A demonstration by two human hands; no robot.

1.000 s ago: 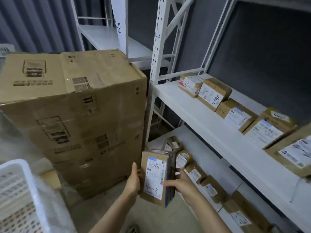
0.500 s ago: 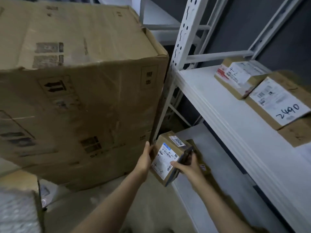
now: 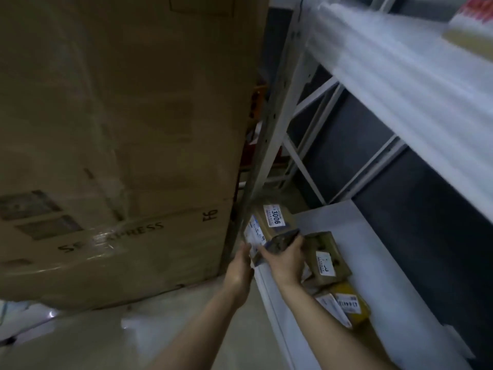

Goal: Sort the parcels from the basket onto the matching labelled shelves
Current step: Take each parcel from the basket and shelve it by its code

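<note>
A small brown parcel (image 3: pixel 269 225) with white labels, one reading 3006, sits at the left end of the low white shelf (image 3: pixel 373 249), tight against the grey upright post. My left hand (image 3: pixel 241 265) holds its near left side. My right hand (image 3: pixel 286 259) grips its right edge together with a dark flat object. Another brown parcel (image 3: pixel 326 259) lies just right of my right hand, and further parcels (image 3: pixel 346 307) follow along the shelf front. The basket is out of view.
A large wrapped cardboard carton (image 3: pixel 120 142) stands on the concrete floor (image 3: pixel 106 340) directly left of the shelf post (image 3: pixel 269 134). The upper white shelf (image 3: pixel 400 84) overhangs at the top right, with a parcel corner (image 3: pixel 472 36) on it.
I have bent lower and closer to the bottom shelf. Both hands have carried the parcel forward from in front of the rack to the shelf's left end.
</note>
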